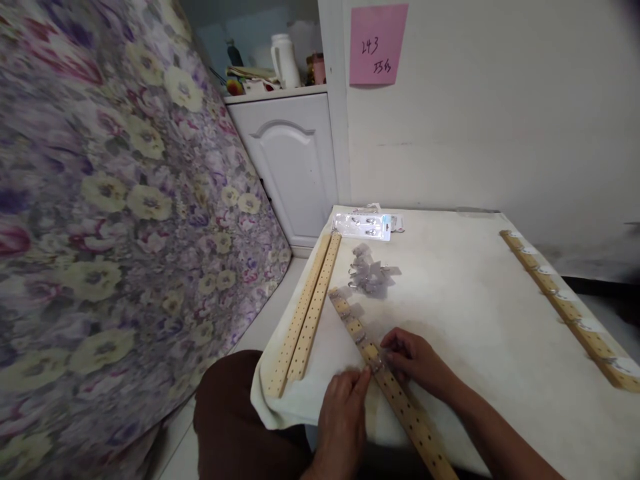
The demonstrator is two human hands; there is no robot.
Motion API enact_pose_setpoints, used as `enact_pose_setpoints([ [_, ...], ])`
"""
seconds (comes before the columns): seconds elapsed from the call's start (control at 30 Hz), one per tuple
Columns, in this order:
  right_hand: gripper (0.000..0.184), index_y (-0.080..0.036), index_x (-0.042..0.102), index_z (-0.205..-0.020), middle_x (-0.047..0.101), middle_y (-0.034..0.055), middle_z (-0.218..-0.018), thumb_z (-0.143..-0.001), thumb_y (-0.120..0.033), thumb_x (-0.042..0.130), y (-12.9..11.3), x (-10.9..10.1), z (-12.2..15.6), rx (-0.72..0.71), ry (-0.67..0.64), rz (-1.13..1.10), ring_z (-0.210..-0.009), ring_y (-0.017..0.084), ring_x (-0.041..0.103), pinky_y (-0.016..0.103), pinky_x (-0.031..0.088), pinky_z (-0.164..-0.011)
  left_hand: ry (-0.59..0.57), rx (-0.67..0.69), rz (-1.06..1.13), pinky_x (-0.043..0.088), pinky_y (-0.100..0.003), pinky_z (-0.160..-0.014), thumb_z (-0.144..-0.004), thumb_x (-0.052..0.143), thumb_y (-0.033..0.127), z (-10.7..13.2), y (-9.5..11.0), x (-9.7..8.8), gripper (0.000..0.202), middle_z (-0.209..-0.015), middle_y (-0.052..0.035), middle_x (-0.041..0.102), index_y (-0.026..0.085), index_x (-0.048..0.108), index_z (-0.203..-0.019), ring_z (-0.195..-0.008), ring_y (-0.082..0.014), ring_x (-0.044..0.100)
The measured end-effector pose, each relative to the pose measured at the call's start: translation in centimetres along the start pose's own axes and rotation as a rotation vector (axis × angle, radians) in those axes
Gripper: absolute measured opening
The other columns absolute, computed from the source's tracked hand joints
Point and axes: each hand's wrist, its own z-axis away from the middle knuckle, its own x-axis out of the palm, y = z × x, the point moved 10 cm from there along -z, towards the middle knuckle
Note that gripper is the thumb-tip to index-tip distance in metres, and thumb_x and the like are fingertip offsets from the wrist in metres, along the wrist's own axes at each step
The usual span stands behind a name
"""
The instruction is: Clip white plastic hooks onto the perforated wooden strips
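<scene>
A perforated wooden strip [400,400] lies diagonally across the near part of a white-covered table [475,313]. Several small clear packets sit clipped along its far end. My left hand [345,413] and my right hand [415,360] meet at the strip's middle, fingers pinched together on a small clear packet [376,363] resting on the strip. A loose pile of the same small packets [373,275] lies a little beyond the strip's far end.
Two more perforated wooden strips [307,313] lie side by side along the table's left edge. Another strip with white tags [570,308] runs along the right side. A clear blister pack [363,225] sits at the far edge. A floral mattress [115,213] leans at left, a white cabinet [290,160] behind.
</scene>
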Motion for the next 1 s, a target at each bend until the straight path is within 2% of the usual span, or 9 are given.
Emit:
enact_pose_setpoints([
  [0.5, 0.007, -0.019, 0.054, -0.084, 0.053, -0.0062, -0.061, -0.077, -0.020, 0.054, -0.22, -0.20, 0.02, -0.010, 0.003, 0.018, -0.044, 0.007, 0.049, 0.019, 0.039, -0.042, -0.009, -0.006, -0.134, 0.050, -0.037, -0.077, -0.085, 0.039, 0.001, 0.08, -0.15, 0.49, 0.051, -0.102, -0.0092, 0.059, 0.021, 0.047, -0.131, -0.089, -0.0205, 0.053],
  [1.0, 0.008, -0.020, 0.053, -0.084, 0.052, -0.0070, -0.058, -0.077, -0.021, 0.056, -0.01, -0.16, -0.04, 0.003, -0.008, 0.015, -0.042, 0.008, 0.050, 0.020, 0.039, -0.042, -0.006, 0.000, -0.123, 0.049, -0.036, -0.077, -0.086, 0.037, 0.001, 0.26, -0.20, 0.66, 0.053, -0.102, -0.0088, 0.058, 0.022, 0.043, -0.134, -0.089, -0.0195, 0.052],
])
